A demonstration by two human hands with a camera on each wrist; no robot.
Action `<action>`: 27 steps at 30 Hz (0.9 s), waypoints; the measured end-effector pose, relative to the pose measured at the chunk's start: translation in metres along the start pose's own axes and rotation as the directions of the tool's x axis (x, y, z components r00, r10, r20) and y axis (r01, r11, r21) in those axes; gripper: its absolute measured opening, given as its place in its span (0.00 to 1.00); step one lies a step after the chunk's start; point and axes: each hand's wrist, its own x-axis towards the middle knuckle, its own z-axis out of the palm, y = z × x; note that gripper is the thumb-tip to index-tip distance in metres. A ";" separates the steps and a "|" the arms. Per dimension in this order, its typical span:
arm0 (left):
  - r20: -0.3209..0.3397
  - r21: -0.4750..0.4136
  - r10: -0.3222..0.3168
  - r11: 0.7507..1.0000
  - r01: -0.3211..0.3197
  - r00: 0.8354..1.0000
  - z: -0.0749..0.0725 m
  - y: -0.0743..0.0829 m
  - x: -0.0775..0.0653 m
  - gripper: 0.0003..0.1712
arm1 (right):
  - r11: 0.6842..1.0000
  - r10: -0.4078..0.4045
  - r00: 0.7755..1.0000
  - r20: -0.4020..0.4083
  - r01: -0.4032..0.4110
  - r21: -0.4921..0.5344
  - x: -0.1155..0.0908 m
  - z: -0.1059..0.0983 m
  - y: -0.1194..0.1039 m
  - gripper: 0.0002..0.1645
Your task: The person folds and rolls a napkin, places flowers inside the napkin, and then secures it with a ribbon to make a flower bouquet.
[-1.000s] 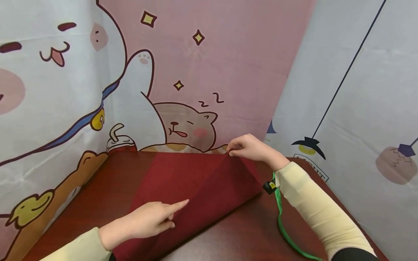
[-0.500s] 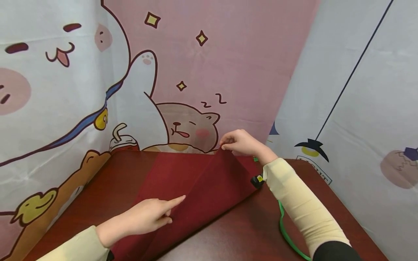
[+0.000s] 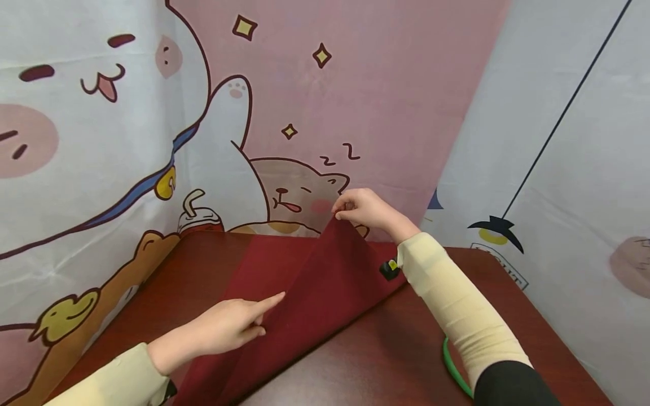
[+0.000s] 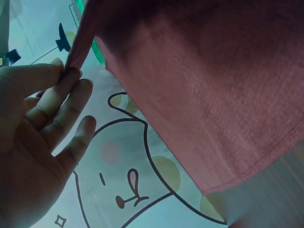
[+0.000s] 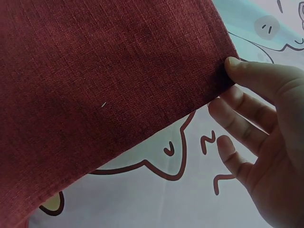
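Note:
A dark red cloth [image 3: 325, 282] lies across the table with its near part raised in a slanting flap. My right hand [image 3: 368, 210] pinches a corner of the cloth above the far part; in the right wrist view, the cloth [image 5: 118, 76] is gripped between thumb and fingertips of the right hand [image 5: 266, 123]. My left hand [image 3: 223, 327] is at the near left edge of the flap, one finger stretched along it. The left wrist view shows the left hand [image 4: 42, 118] with thumb and fingertips pinching an edge of the cloth [image 4: 204, 95], its other fingers loosely spread.
The brown wooden table [image 3: 406, 344] extends on both sides of the cloth. A green strap [image 3: 452, 366] hangs by the right forearm, and a small black device [image 3: 390, 269] sits at the right wrist. Printed curtains [image 3: 396, 101] close in the back and sides.
My right hand has moved left and up, lifting the cloth corner higher. My left hand has barely shifted. The green strap is now mostly behind the right arm, and the head view has turned slightly left.

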 end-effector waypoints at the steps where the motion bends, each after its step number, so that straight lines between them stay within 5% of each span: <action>1: 0.001 0.000 -0.007 1.000 0.007 1.000 -0.001 -0.001 0.000 0.42 | 1.000 -0.011 1.000 -0.007 0.011 -0.003 0.002 -0.001 -0.001 0.05; 9: 0.014 0.003 -0.039 0.999 0.039 0.999 -0.008 -0.007 -0.003 0.42 | 0.999 -0.053 0.998 -0.019 0.053 0.002 0.018 -0.001 -0.006 0.05; 27: 0.000 0.045 -0.077 0.996 0.077 0.997 -0.017 -0.022 -0.004 0.42 | 0.995 0.074 0.997 0.000 -0.074 0.072 0.038 0.004 -0.005 0.07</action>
